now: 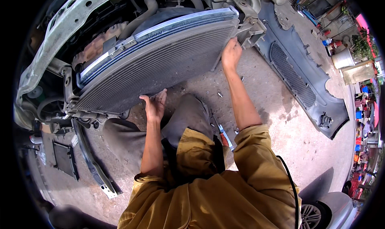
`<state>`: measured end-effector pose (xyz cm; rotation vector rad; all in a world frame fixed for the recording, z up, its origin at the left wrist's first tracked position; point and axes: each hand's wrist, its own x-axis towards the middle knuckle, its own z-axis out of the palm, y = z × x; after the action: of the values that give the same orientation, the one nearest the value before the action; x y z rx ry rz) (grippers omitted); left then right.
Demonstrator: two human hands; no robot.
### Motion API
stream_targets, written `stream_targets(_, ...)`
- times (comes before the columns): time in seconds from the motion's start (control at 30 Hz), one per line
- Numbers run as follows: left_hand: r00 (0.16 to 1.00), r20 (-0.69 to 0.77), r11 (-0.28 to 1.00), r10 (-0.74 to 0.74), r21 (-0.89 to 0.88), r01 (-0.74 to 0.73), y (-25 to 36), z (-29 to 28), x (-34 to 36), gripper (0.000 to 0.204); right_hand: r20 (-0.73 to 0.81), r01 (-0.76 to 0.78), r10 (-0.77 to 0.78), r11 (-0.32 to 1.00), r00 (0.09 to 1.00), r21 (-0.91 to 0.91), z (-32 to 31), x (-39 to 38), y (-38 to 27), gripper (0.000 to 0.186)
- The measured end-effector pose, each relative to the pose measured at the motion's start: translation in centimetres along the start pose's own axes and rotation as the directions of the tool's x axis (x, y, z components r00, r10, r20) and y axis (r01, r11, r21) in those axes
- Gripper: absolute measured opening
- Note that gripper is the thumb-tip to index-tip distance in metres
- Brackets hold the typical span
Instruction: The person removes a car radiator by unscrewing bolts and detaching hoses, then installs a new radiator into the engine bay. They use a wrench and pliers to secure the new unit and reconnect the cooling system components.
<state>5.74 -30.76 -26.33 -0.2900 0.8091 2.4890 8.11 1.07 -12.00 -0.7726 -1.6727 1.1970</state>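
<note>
A wide grey finned condenser (pixel 160 60) stands tilted in the front of a car, just before a radiator (pixel 172 18) with a silvery upper edge. My right hand (pixel 232 54) is closed round the condenser's right end, near its upper corner. At the lower edge, left of the middle, my left hand (pixel 155 105) is palm up with its thumb and fingers apart, the fingertips close to the fins. Whether those fingertips bear any weight I cannot tell. The condenser's back is hidden.
A dark bumper cover (pixel 296 72) with a mesh grille lies on the ground to the right. Between my knees and it lie pliers (pixel 225 137) and small metal fittings (pixel 219 94). A long metal bar (pixel 90 161) and a flat black panel (pixel 65 160) lie at left.
</note>
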Motion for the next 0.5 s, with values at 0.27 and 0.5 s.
stream_targets(0.27,0.999,-0.027,0.999,-0.029,-0.034,0.028,0.4,-1.2,0.0,0.124,-0.174,0.373,-0.431,0.882,0.886,-0.288,-5.1,-1.1,-4.6,0.020)
stream_targets(0.5,0.981,-0.105,0.874,-0.166,0.444,0.195,2.0,7.3,-6.2,0.066,0.057,0.813,-0.812,0.577,0.581,-0.073,-0.8,-4.2,-13.5,0.017)
